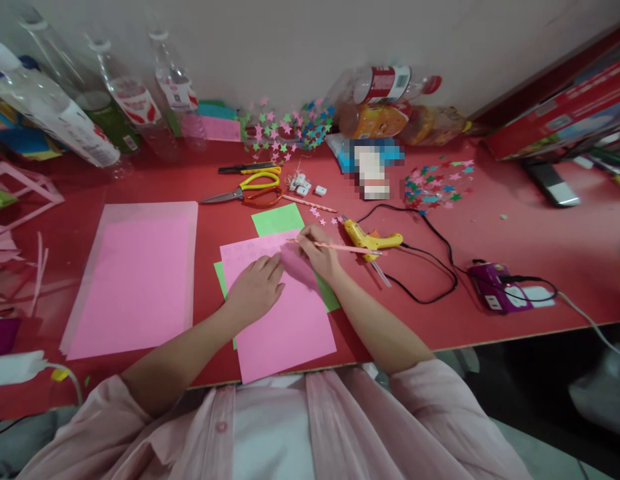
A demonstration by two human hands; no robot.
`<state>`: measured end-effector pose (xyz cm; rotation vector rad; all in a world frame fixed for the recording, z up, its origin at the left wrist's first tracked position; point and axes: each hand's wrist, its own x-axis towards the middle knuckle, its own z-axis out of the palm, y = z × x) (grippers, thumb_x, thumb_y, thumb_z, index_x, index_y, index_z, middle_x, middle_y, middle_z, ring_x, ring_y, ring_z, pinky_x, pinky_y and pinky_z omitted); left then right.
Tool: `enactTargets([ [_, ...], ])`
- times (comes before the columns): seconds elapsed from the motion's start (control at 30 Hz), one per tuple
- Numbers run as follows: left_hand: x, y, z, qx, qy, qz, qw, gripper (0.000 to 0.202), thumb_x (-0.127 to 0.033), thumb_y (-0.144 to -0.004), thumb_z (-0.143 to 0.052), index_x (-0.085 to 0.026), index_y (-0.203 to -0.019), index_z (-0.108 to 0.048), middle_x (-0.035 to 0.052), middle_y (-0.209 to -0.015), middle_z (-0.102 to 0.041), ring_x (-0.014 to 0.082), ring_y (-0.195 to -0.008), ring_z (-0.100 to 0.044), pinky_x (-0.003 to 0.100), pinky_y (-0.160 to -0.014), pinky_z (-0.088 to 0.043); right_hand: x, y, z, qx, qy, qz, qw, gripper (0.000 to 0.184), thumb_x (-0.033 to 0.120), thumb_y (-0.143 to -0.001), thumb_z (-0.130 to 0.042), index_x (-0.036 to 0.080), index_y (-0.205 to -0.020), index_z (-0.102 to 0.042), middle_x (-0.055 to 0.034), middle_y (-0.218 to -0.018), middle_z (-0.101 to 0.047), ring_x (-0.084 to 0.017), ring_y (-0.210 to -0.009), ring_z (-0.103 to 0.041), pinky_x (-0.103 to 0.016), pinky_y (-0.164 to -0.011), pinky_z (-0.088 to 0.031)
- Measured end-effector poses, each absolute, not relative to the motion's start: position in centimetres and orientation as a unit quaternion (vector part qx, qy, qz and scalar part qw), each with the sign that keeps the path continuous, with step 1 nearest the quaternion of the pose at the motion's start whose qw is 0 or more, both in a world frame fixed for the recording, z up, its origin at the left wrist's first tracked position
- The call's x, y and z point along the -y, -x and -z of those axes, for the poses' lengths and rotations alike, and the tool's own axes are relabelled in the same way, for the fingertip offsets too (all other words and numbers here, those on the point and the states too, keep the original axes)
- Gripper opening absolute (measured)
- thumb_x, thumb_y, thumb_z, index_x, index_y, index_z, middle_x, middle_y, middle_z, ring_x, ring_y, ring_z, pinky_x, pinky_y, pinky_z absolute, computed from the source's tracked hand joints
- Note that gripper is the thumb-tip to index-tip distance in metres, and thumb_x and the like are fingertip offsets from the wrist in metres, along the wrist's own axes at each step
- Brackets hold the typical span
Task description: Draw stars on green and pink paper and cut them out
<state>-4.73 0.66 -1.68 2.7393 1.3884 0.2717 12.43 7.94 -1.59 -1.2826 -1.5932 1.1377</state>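
A pink sheet of paper (290, 327) lies tilted over green paper (279, 219) on the red table. Faint drawn shapes run along the sheet's upper left edge. My left hand (257, 287) rests flat on the pink sheet, fingers spread a little. In my right hand (316, 250) is a thin pink pencil (347, 249), gripped near its tip, which points at the sheet's upper edge. Just right of that hand lies a yellow glue gun (371, 239) with its black cord.
Pink paper is stacked (135, 280) at left. Scissors (245, 190), a box cutter (250, 169) and small white pieces (303, 185) lie behind. Paper stars (440, 183) sit farther right, near a purple power strip (500, 287). Plastic bottles (135, 100) line the wall.
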Motion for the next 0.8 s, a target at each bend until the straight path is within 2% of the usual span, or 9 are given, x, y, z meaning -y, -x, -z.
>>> enactTargets([
  [0.07,-0.7,4.7,1.6,-0.450,-0.889,-0.082,0.028,0.041,-0.028,-0.095,-0.040,-0.004,-0.127,-0.050,0.0189,-0.136,-0.050,0.0291,-0.113,-0.049,0.042,-0.093,-0.041,-8.3,-13.0,1.5,0.609,0.506,-0.472,0.387,0.018,0.036,-0.082,-0.048,0.022,-0.072,-0.043,0.0049,-0.053,-0.048,-0.010,-0.046,-0.041,-0.024,-0.046,-0.032],
  [0.13,-0.6,4.7,1.4,-0.451,-0.889,-0.075,0.030,0.044,-0.031,-0.095,-0.040,-0.005,-0.130,-0.048,0.0184,-0.137,-0.049,0.0293,-0.112,-0.049,0.041,-0.093,-0.041,-8.6,-13.7,1.5,0.630,0.509,-0.453,0.374,0.015,0.033,-0.077,-0.054,0.022,-0.073,-0.045,0.0043,-0.056,-0.050,-0.010,-0.049,-0.043,-0.023,-0.048,-0.033],
  [0.3,-0.5,4.6,1.3,-0.457,-0.886,-0.065,0.044,0.047,-0.039,-0.095,-0.039,-0.008,-0.129,-0.049,0.0180,-0.142,-0.045,0.0293,-0.111,-0.049,0.043,-0.092,-0.041,-8.9,-14.9,1.2,0.679,0.486,-0.428,0.344,0.011,0.029,-0.071,-0.058,0.019,-0.070,-0.052,0.0016,-0.064,-0.054,-0.011,-0.058,-0.047,-0.024,-0.053,-0.035],
  [0.53,-0.5,4.5,1.1,-0.451,-0.890,-0.055,0.050,0.049,-0.036,-0.095,-0.038,-0.006,-0.134,-0.044,0.0148,-0.146,-0.041,0.0289,-0.111,-0.045,0.042,-0.091,-0.041,-8.9,-14.6,1.1,0.683,0.485,-0.429,0.337,0.023,0.036,-0.072,-0.062,0.019,-0.063,-0.049,0.0034,-0.057,-0.049,-0.010,-0.054,-0.042,-0.024,-0.051,-0.031],
  [0.8,-0.5,4.5,1.1,-0.459,-0.884,-0.062,0.058,0.049,-0.037,-0.094,-0.039,-0.011,-0.135,-0.043,0.0133,-0.145,-0.043,0.0286,-0.110,-0.046,0.042,-0.090,-0.040,-9.0,-14.8,1.2,0.698,0.468,-0.436,0.322,0.017,0.030,-0.073,-0.056,0.019,-0.062,-0.047,0.0039,-0.056,-0.049,-0.009,-0.053,-0.041,-0.023,-0.050,-0.031],
])
